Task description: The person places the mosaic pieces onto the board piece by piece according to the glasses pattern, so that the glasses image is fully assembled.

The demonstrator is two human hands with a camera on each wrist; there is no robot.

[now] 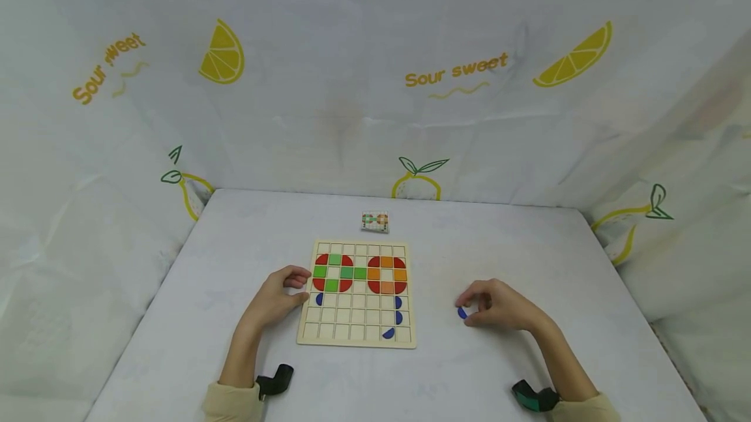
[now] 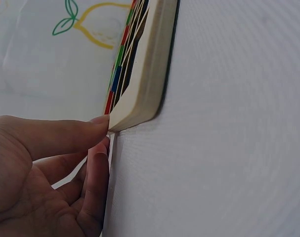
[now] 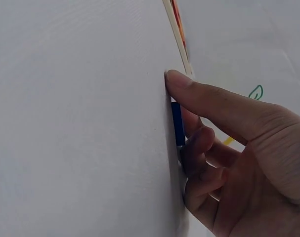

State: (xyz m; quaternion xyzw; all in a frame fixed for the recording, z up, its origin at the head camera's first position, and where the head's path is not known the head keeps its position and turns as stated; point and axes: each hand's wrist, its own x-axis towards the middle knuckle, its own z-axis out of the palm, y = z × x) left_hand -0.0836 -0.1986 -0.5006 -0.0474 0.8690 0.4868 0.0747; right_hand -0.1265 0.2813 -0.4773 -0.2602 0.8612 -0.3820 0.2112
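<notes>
My right hand (image 1: 499, 304) is low over the table, right of the board, with thumb and index finger around a blue half-round piece (image 1: 462, 312). In the right wrist view, that blue piece (image 3: 178, 123) shows edge-on beside the thumb, close to the table surface. A square wooden grid board (image 1: 359, 340) carries red, green and orange pieces in two ring shapes joined by green. Several blue half-round pieces (image 1: 398, 317) sit in its lower cells. My left hand (image 1: 276, 295) rests against the board's left edge, thumb and fingertips touching it; in the left wrist view the thumb (image 2: 65, 136) meets the board's corner.
A small pattern card (image 1: 375, 221) stands behind the board. White cloth with lemon prints (image 1: 416, 186) hangs at the back and sides of the white table (image 1: 469, 370). Each wrist wears a dark device, such as the left one (image 1: 276, 381).
</notes>
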